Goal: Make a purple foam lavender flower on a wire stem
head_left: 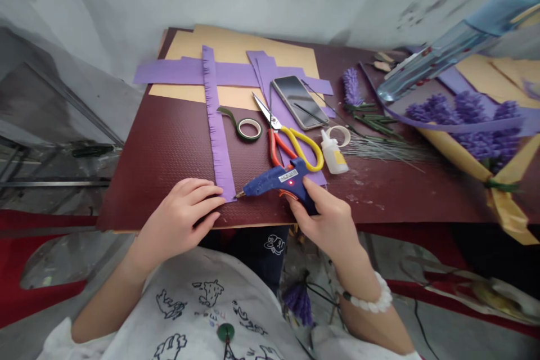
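Observation:
My right hand [327,214] is wrapped round the handle of a blue hot glue gun [274,180], whose small red light is lit. Its nozzle points left, at the near end of a fringed purple paper strip [216,129]. My left hand [185,211] lies with fingers stretched out, fingertips touching that same end of the strip at the table's front edge. Just beyond the gun are scissors [291,135] with one red and one yellow handle. A roll of green tape [248,129] lies right of the strip, its loose end towards the paper.
Beyond lie purple paper [169,71], tan sheets [181,45] and a phone [299,101]. Towards the right are a glue bottle [334,154], thin wires [379,148], a purple flower [351,87], a wrapped bouquet [468,118] and a clear blue bottle [447,45]. All rest on the dark red table [169,146].

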A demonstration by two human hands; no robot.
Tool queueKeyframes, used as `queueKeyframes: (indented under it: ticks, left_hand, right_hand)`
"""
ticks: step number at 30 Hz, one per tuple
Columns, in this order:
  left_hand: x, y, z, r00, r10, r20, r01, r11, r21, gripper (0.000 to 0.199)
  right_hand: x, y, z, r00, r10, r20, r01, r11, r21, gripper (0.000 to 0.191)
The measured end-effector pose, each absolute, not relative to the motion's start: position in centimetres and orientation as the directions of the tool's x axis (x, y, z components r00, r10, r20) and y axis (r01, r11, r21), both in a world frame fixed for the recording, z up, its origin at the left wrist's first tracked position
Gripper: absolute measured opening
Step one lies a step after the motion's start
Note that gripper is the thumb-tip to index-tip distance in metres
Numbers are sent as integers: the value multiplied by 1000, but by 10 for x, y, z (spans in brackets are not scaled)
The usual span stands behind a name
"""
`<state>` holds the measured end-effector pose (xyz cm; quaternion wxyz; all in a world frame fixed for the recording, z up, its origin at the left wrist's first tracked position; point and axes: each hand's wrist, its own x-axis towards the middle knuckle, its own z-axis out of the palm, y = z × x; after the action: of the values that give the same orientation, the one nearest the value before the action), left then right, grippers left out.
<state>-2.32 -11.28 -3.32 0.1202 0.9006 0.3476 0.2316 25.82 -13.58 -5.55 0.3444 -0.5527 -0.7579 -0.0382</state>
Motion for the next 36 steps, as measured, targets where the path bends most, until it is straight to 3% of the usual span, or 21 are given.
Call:
queueKeyframes:
  ticks: [16, 29, 32, 36]
  left_hand:
    - [-22, -113, -32, 655, 671, 348, 563, -740, 368, 23]
    - [-23, -113, -32, 650, 667, 364, 556, -744, 369, 24]
    - [-24, -113, -33, 648, 664, 374, 555, -748, 365, 24]
    - [-24, -114, -34, 635, 679, 367, 571, -733, 368, 24]
  right_hand:
    - [255, -139, -52, -201, 761, 617, 897, 397, -197, 32]
    - [234, -147, -3, -452, 683, 573, 889, 396, 229, 34]
    - [230, -145, -4, -406, 666, 626, 909, 363, 203, 37]
    - [234, -138, -16, -177, 731, 659, 954, 293, -69, 45]
